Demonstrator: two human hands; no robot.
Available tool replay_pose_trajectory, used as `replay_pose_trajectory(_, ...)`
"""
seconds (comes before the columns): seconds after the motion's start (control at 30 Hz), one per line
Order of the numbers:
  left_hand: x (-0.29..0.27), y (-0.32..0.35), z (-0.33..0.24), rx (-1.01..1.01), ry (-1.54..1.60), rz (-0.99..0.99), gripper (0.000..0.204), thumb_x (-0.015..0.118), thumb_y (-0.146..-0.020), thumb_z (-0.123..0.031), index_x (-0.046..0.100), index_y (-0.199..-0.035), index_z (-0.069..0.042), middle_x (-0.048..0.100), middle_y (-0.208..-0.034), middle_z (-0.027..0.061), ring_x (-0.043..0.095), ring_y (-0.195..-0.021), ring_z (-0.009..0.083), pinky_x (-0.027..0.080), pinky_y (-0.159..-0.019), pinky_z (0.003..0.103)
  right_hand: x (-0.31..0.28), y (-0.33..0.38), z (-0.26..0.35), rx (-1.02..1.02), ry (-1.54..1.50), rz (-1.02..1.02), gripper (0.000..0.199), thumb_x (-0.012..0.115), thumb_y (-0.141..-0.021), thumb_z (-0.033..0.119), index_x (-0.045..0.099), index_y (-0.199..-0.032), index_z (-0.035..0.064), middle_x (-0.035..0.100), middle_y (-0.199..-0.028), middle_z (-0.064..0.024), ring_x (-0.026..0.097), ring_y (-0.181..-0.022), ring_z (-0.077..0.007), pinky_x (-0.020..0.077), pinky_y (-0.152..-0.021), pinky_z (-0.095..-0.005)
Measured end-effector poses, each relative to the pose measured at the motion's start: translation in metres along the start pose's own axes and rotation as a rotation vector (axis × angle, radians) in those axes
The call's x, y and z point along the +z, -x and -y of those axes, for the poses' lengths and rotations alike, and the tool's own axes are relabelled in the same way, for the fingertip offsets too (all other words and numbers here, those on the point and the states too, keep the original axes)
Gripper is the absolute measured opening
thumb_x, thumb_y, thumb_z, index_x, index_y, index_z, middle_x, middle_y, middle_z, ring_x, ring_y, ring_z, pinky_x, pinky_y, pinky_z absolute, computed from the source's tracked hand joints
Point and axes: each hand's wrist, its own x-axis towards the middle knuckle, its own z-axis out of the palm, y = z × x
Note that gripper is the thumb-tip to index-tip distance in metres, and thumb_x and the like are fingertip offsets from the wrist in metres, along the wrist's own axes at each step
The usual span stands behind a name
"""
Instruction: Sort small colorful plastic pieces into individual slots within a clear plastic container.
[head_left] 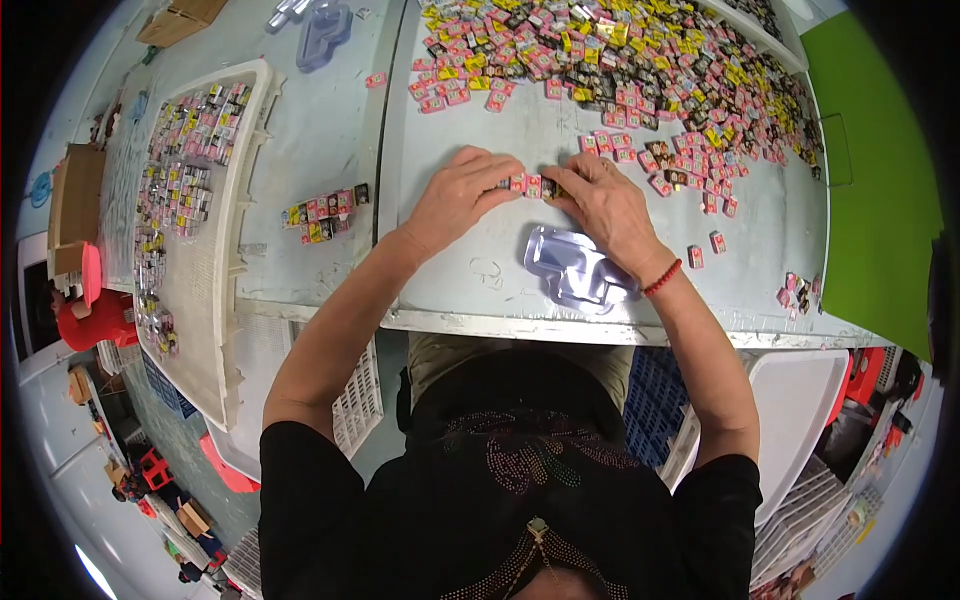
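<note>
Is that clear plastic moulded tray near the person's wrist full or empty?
Empty: the clear plastic moulded tray shows only bare, shiny pockets, with no small packets inside.

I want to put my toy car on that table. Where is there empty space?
Bare grey top lies between the left hand and the short row of small packets, and along the near table edge left of the clear plastic tray. The far side is crowded with the packet pile.

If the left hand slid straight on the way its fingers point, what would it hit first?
The left hand points right along the short row of small packets, so it would likely meet those first, then the right hand.
</note>
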Motion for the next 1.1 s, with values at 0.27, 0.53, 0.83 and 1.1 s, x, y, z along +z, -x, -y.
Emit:
replay_pose_trajectory(0.27,-0.010,-0.009,-0.029,0.042,-0.027,-0.035,0.028,0.075,-0.078,-0.015,0.068,-0.103,-0.004,0.069,-0.103,0.0061,0.060,-0.092,0.0263,0.051,-0.080,0.035,-0.032,0.010,0.016,0.066,-0.019,-0.017,0.030,0.070,-0.083,0.022,0.066,-0.112,0.0129,0.060,-0.098,-0.0070,0.062,-0.090,-0.0267,0.0528,-0.074,-0.0363)
replay_pose_trajectory(0.53,0.020,0.007,-0.075,0.171,0.096,0.104,0.029,0.076,-0.074,-0.009,0.068,-0.101,-0.003,0.068,-0.101,0.0076,0.061,-0.092,0.0247,0.053,-0.077,0.033,-0.049,0.081,0.039,0.208,0.078,0.079,0.040,0.076,-0.073,0.013,0.067,-0.112,0.0113,0.061,-0.099,-0.0071,0.062,-0.090,-0.0254,0.0534,-0.074,-0.0351)
replay_pose_trajectory(0.83,0.029,0.008,-0.079,0.146,0.091,0.047,0.025,0.075,-0.074,-0.007,0.066,-0.097,-0.002,0.063,-0.102,0.0069,0.062,-0.091,0.0237,0.053,-0.077,0.032,-0.035,0.090,0.041,0.257,-0.106,-0.119,0.040,0.078,-0.071,0.004,0.068,-0.110,0.0049,0.064,-0.102,-0.0116,0.064,-0.090,-0.0263,0.0544,-0.074,-0.0329)
replay_pose_trajectory(1.1,0.026,0.011,-0.077,0.189,0.001,0.007,0.029,0.077,-0.072,-0.008,0.066,-0.098,-0.001,0.062,-0.106,0.0086,0.060,-0.096,0.0250,0.053,-0.081,0.034,-0.036,0.090,0.041,0.329,-0.115,-0.155,0.037,0.077,-0.072,0.002,0.065,-0.108,0.0037,0.064,-0.106,-0.0129,0.065,-0.093,-0.0289,0.0558,-0.076,-0.0351)
